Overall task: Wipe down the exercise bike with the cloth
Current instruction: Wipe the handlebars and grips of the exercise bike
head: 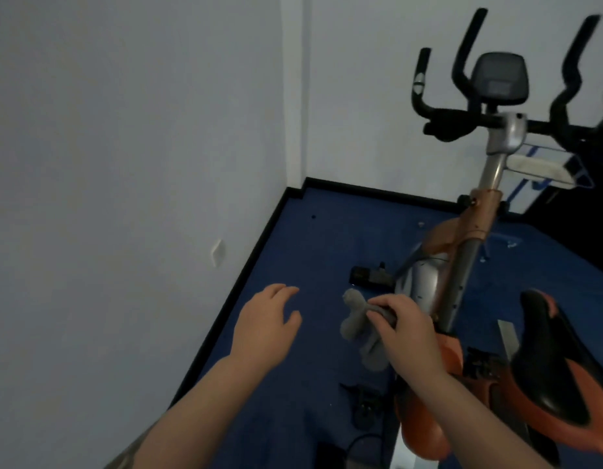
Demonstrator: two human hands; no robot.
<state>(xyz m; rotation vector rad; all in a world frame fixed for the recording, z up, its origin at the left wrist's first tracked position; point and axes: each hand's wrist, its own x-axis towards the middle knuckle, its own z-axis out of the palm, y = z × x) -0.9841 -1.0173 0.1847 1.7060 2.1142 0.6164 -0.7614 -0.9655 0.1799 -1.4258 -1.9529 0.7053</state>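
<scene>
Near edge, 7 o'clock: bare left forearm reaching up-frame, left hand (267, 321) palm down, fingers straight and loose, grasping nothing, hovering over the dark blue carpeted floor (313, 252). Just beside it toward 3 o'clock, right hand (403, 328) clenched round a crumpled grey fabric cloth (355, 328); cloth bunches out at 9 o'clock of the knuckles and hangs below them, held just beside the frame of the orange-and-silver exercise bike (462, 258), contact with the frame unclear. At 4 o'clock, black padded saddle with orange trim (550, 360). Low at 6 o'clock, black pedal (364, 404) over the floor, blurred. Mid frame, second black pedal (369, 275) at 9 o'clock of the silver flywheel cover. Farther, 1 o'clock: silver stem rising to black multi-grip handlebars (462, 123) and dark grey console screen (498, 77). Behind them at 2 o'clock, a white-and-blue rack-like object (543, 167), too blurred to identify. Pale wall (124, 147) fills 9 to 12 o'clock, black skirting (256, 252) along its base.
</scene>
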